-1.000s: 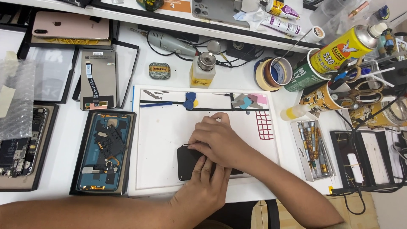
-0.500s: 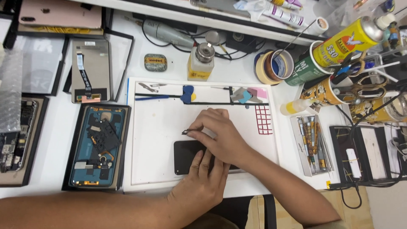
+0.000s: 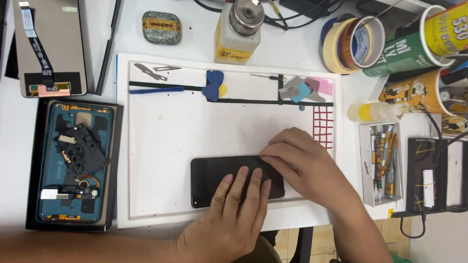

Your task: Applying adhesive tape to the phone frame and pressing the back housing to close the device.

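A black phone lies flat, screen up, near the front of a white work mat. My left hand rests on the phone's lower middle with its fingers laid flat and spread. My right hand presses its fingertips on the phone's right end. Neither hand holds a tool.
An opened blue phone body lies in a black tray left of the mat, a loose display panel behind it. Picks, a solvent bottle, tape rolls, cups of tools and a screwdriver tray stand around.
The right hand has come down from above the phone, where it pinched something small, onto the phone's right end. The view is now closer. The left hand stays on the phone.
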